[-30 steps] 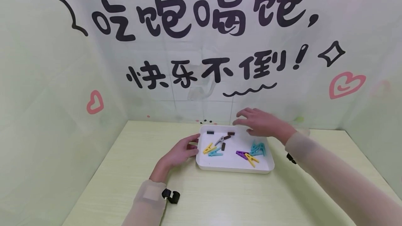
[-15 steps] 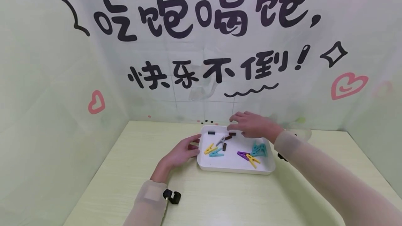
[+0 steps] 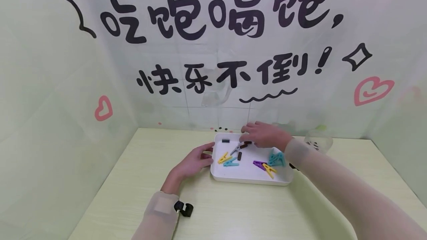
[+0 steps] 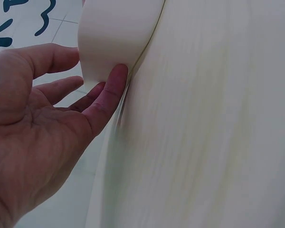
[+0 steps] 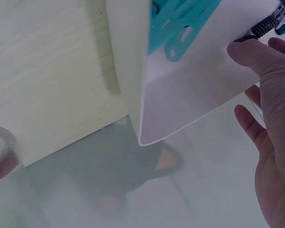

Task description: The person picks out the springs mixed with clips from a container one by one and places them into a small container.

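A white tray [image 3: 250, 179] holds plastic clothespins: a grey one [image 3: 235, 149], a purple one [image 3: 259, 165], two yellow ones and several teal ones [image 3: 277, 159]. Small dark ribbed cylinders [image 3: 240, 156] lie among them. My left hand [image 3: 195, 161] rests on the tray's left wall, its fingertips against the outside in the left wrist view. Over the tray's back edge is my right hand [image 3: 267, 135], reaching down inside. In the right wrist view its thumb tip touches or nearly touches a dark ribbed cylinder [image 5: 265, 26]; the index finger is partly hidden behind the thumb.
A clear round bowl [image 3: 319, 143] with small ribbed pieces in it stands on the pale wooden table [image 3: 220, 214], right of the tray near the back wall. A printed sheet [image 3: 200, 99] hangs close behind the tray.
My right hand has moved left and down along the tray's back edge, towards the dark cylinders. The clear bowl has come into fuller view. My left hand stays at the tray's wall.
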`<state>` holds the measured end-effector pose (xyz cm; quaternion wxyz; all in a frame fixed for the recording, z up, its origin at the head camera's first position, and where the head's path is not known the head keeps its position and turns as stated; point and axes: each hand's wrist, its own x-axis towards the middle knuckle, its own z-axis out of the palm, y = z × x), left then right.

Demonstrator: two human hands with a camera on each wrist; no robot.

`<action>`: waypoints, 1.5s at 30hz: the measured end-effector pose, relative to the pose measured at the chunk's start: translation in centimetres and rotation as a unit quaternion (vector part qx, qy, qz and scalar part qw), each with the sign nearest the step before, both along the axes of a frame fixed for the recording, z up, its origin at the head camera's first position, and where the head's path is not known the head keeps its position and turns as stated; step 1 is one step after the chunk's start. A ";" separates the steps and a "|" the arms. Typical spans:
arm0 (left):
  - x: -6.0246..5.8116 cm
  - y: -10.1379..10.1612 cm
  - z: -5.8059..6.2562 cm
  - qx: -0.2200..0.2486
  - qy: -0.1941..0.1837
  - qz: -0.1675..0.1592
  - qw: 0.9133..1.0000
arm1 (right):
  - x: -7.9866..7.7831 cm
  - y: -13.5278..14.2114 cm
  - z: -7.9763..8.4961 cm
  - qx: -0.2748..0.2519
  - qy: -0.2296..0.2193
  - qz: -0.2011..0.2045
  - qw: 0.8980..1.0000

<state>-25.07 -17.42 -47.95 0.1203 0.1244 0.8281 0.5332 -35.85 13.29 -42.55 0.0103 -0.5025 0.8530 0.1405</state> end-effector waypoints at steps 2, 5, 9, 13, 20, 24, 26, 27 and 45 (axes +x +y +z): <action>0.0 0.0 0.0 0.002 0.001 0.001 1.000 | -0.1 -0.2 -0.1 0.005 -0.005 -0.007 1.000; 0.0 0.0 0.0 0.005 0.001 0.001 1.000 | -0.1 -0.4 -0.3 0.011 -0.007 -0.016 1.000; 0.1 0.0 0.1 0.007 0.001 0.001 1.000 | -0.2 -0.5 -0.6 0.011 -0.005 -0.012 1.000; 0.1 0.0 0.1 0.004 0.000 0.001 1.000 | -0.4 -0.5 -0.9 0.015 0.000 -0.008 1.000; 0.2 0.1 0.2 0.007 -0.001 -0.001 1.000 | -0.6 -0.5 -1.4 0.021 0.011 -0.006 1.000; 0.2 0.2 0.2 0.006 -0.004 0.002 1.000 | -0.6 -0.4 -1.5 0.019 0.017 0.003 1.000; 0.2 0.2 0.2 0.004 -0.003 0.002 1.000 | -0.6 -0.2 -1.4 0.010 0.016 0.007 1.000; 0.2 0.2 0.2 0.003 -0.003 0.003 1.000 | -0.6 -0.1 -1.4 0.004 0.015 0.008 1.000; 0.3 0.3 0.4 -0.010 -0.005 0.013 1.000 | 1.5 2.4 1.2 -0.112 -0.040 -0.036 0.992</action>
